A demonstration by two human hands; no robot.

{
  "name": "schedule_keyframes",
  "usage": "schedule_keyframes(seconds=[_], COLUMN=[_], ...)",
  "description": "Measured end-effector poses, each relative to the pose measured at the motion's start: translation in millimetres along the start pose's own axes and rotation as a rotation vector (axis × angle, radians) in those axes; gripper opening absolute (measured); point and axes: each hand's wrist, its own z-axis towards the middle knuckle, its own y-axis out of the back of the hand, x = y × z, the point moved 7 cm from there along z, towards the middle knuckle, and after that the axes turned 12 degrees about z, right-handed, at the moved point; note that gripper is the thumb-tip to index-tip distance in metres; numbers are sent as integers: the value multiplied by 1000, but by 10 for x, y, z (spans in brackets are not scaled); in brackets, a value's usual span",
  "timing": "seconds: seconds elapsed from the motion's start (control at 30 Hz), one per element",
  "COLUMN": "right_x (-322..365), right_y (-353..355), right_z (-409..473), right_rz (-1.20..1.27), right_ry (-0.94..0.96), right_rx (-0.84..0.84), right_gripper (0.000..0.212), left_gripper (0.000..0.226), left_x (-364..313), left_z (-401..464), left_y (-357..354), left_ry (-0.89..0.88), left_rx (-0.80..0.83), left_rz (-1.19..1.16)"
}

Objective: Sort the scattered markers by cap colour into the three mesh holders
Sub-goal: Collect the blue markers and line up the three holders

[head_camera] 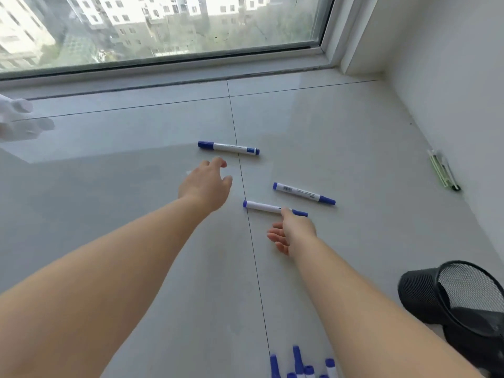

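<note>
Three blue-capped white markers lie on the grey tiled floor. The far marker (228, 148) lies just beyond my left hand (207, 184), whose loosely bent fingers hover short of it and hold nothing. My right hand (291, 231) reaches to the near marker (263, 207), its fingertip touching the barrel near the cap; its other fingers hang relaxed. A third marker (304, 193) lies to the right of it. Several blue-capped markers (300, 365) stand up at the bottom edge; what holds them is out of view. A black mesh holder (425, 293) lies tipped at the lower right.
A large window (163, 25) and its sill run along the back. A white wall (450, 77) closes the right side, with a green and white pen-like item (443, 170) lying at its foot. A pale blurred object (16, 121) shows at the left edge.
</note>
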Motion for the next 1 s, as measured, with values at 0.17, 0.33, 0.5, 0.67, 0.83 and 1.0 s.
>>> schedule_keyframes(seconds=[0.17, 0.33, 0.5, 0.67, 0.83, 1.0], right_x=[262, 489, 772, 868, 854, 634], right_y=[15, 6, 14, -4, -195, -312], right_z=[171, 298, 435, 377, 307, 182], right_rz=[89, 98, -93, -260, -648, -1004], right_ry=[15, -78, 49, 108, 316, 622], right_rx=[-89, -93, -125, -221, -279, -280], right_gripper=[59, 71, 41, 20, 19, 26], left_gripper=[43, 46, 25, 20, 18, 17], left_x=[-4, -105, -160, -146, -153, -139], left_z=[419, 818, 960, 861, 627, 98], left_y=[-124, -218, -229, -283, -309, -459], left_ry=[121, 158, 152, 58, -24, -99], left_rx=[73, 102, 26, -48, -86, -113], left_rz=[-132, -181, -55, 16, 29, 71])
